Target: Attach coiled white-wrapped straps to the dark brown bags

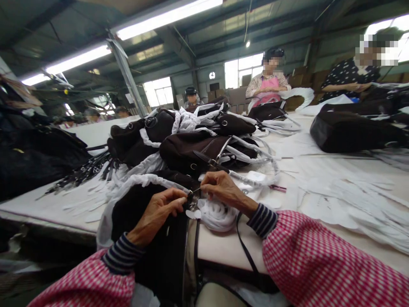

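My left hand (159, 211) pinches a small metal ring fitting (191, 197) on the black bag (153, 230) lying over the table's near edge. From the other side my right hand (220, 187) pinches the same fitting, where white wrapping paper (217, 215) is bunched up. A thin black strap (246, 251) runs under my right wrist. Both hands are closed in a pinch, and both arms wear red-checked sleeve covers over striped cuffs.
A heap of dark bags wrapped in white paper (198, 140) lies just beyond my hands. More black bags (348, 128) sit at the right, loose white paper strips (358, 196) cover the table (319, 170). Several people sit across the table, one in pink (266, 87). Black straps (83, 170) lie left.
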